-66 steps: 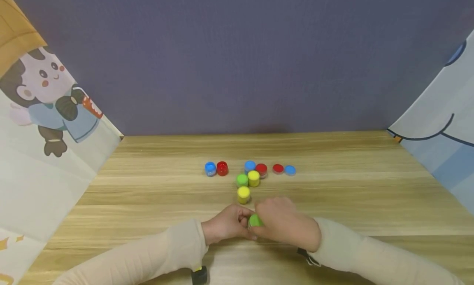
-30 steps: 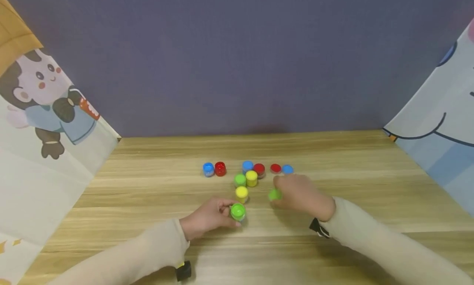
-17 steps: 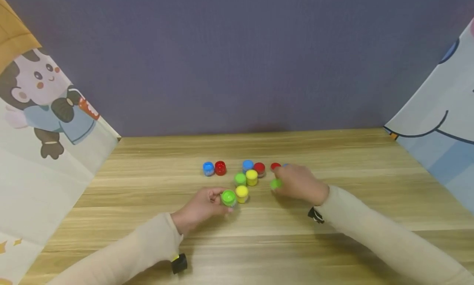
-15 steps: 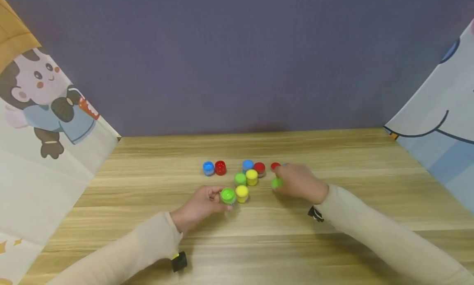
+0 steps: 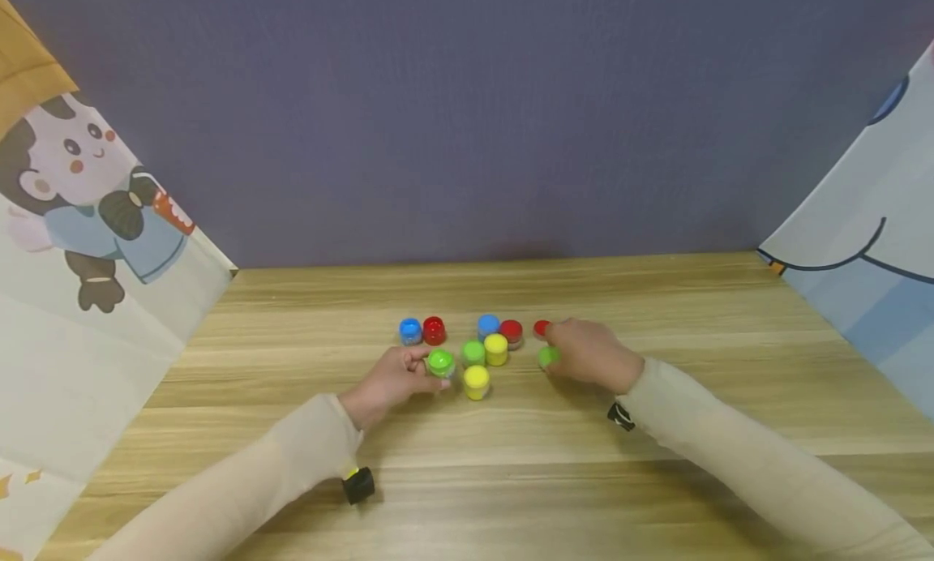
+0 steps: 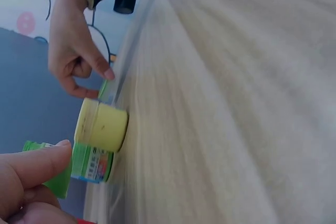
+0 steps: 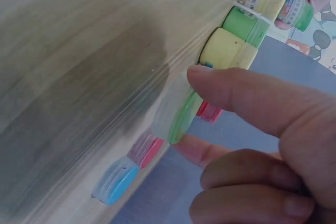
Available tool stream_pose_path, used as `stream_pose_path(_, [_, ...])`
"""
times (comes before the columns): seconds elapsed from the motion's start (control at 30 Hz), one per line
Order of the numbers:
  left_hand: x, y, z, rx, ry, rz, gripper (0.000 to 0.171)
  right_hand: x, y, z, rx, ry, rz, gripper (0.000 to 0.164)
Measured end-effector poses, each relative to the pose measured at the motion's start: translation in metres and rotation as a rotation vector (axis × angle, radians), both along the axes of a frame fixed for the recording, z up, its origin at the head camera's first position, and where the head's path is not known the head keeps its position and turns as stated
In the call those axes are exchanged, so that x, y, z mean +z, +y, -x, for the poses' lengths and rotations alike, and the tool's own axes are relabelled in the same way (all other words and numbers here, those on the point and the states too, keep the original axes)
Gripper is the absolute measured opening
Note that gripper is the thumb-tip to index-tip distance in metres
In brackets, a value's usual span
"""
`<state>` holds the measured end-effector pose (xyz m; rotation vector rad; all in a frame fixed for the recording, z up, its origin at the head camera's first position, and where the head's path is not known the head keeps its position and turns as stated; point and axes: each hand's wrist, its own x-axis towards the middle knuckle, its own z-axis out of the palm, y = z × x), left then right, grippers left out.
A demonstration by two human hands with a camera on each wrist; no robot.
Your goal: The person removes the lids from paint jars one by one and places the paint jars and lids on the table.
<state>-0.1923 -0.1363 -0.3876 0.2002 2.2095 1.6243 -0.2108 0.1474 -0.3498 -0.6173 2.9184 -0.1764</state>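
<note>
As the green jar (image 5: 441, 364) is carried farther forward, pinched by the forward-reaching left hand (image 5: 394, 379), a green lid (image 5: 548, 357) is pinched by the right hand (image 5: 593, 355).

We would call this place a small recording corner: behind a wood-grain tabletop (image 5: 467, 488), a plain blue-grey panel (image 5: 467, 123) stands at twelve o'clock. A cartoon-printed cloth (image 5: 73, 229) closes the side near ten o'clock, another printed sheet (image 5: 854, 245) at three, and a black wrist camera (image 5: 358, 486) shows at seven.
</note>
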Motion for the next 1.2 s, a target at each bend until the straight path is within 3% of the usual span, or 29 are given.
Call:
stream_pose_path(0.23, [-0.004,-0.002,0.011,0.069,-0.06,0.028,0.049,-0.001,-0.001,0.003,0.003,-0.002,0.015,0.026])
stream_pose_path(0.93, [-0.02,-0.004,0.027,0.1,-0.119,0.061,0.053,-0.007,-0.001,0.008,-0.008,-0.01,-0.008,0.026])
stream_pose_path(1.2, [-0.018,-0.004,0.028,0.097,-0.117,0.066,0.054,-0.01,-0.002,0.01,-0.01,-0.001,-0.01,0.031])
